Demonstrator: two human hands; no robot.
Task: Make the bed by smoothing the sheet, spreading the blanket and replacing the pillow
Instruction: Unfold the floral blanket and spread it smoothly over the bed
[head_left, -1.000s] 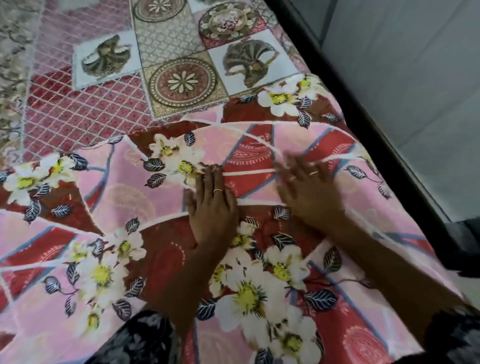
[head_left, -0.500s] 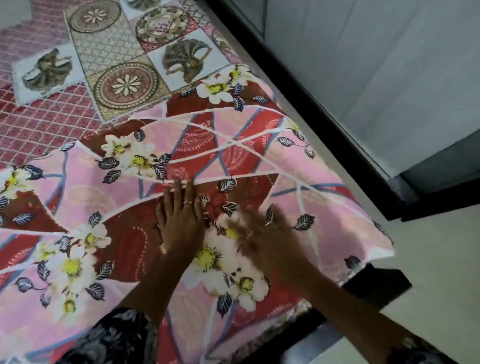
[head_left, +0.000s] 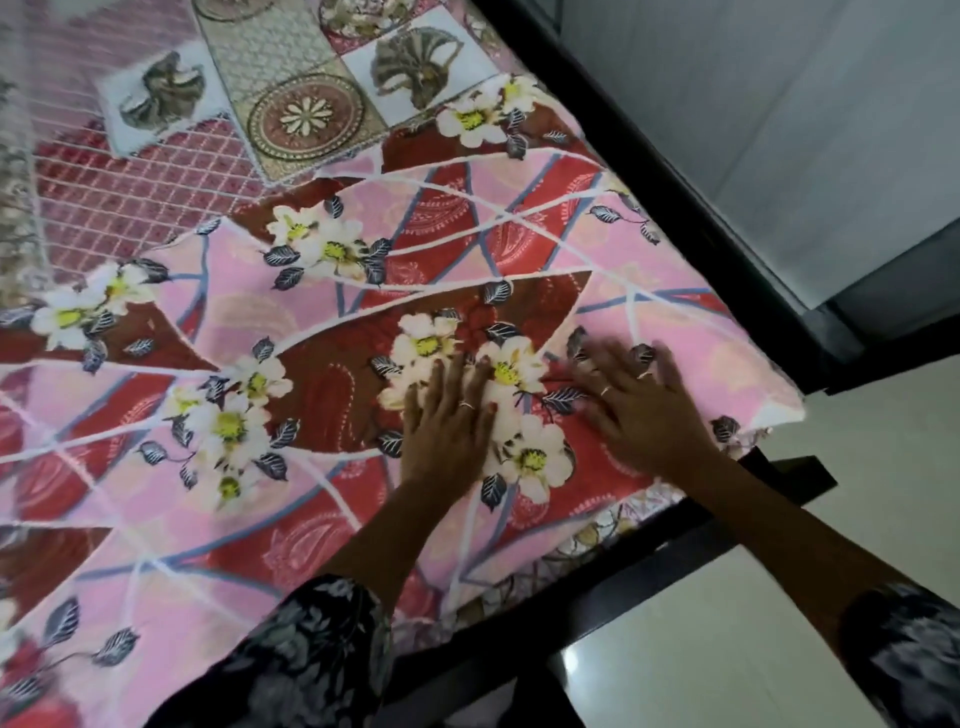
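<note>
A pink and red floral blanket (head_left: 291, 467) lies spread over the near part of the bed. Beyond it shows the patterned red sheet (head_left: 145, 192) with patchwork squares. My left hand (head_left: 449, 415) presses flat on the blanket, fingers apart, over a cluster of white flowers. To its right, my right hand (head_left: 641, 402) also lies flat on the blanket, fingers spread, close to the blanket's right corner (head_left: 774, 410). It is blurred. Neither hand grips the cloth. No pillow is in view.
The black bed frame (head_left: 691, 218) runs along the right side and near corner. A grey wall (head_left: 779, 104) rises beyond it. Pale tiled floor (head_left: 727, 623) lies at the lower right. Dark floral sleeves cover both my forearms.
Both hands have slid across the blanket toward the near right corner of the bed, staying flat. The view has followed them toward that corner.
</note>
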